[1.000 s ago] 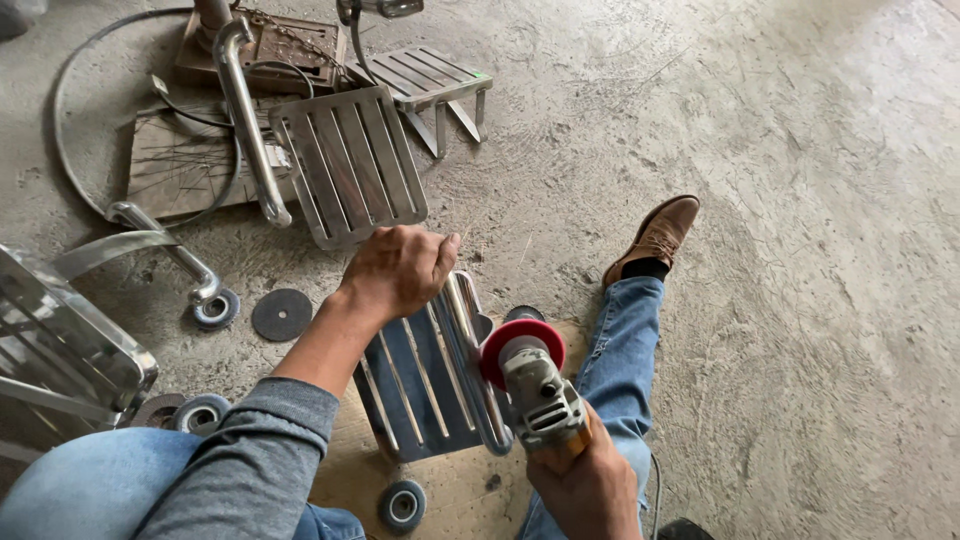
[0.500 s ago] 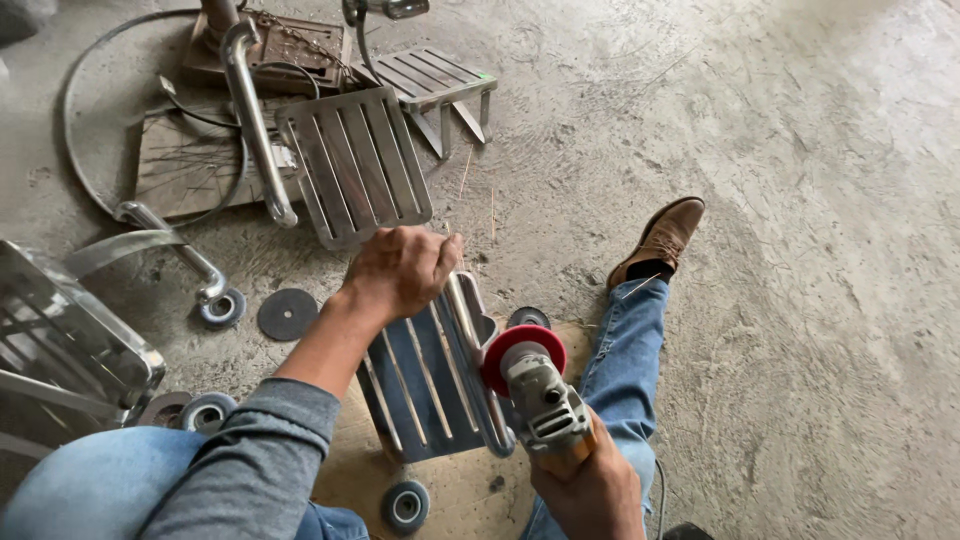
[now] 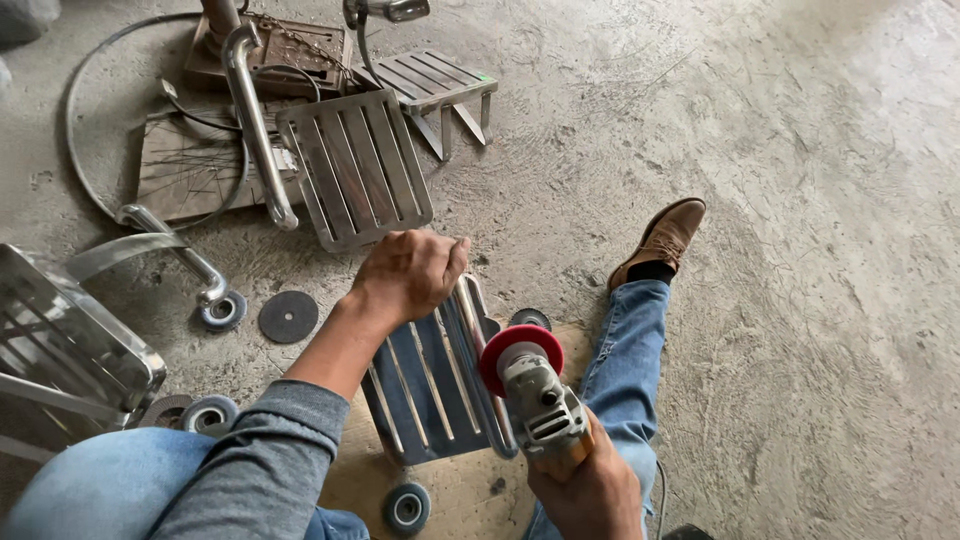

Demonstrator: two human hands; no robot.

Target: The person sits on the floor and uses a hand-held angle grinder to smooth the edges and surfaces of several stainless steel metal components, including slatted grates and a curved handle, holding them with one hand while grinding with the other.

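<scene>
Head view: our left hand [image 3: 408, 275] clamps the slatted steel panel [image 3: 430, 385]; our right hand [image 3: 590, 490] fully grips the grey angle grinder [image 3: 535, 395], its red disc against the rail.

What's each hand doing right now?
Left hand: closed over the top edge of the slatted metal panel.
Right hand: gripping the angle grinder.
</scene>
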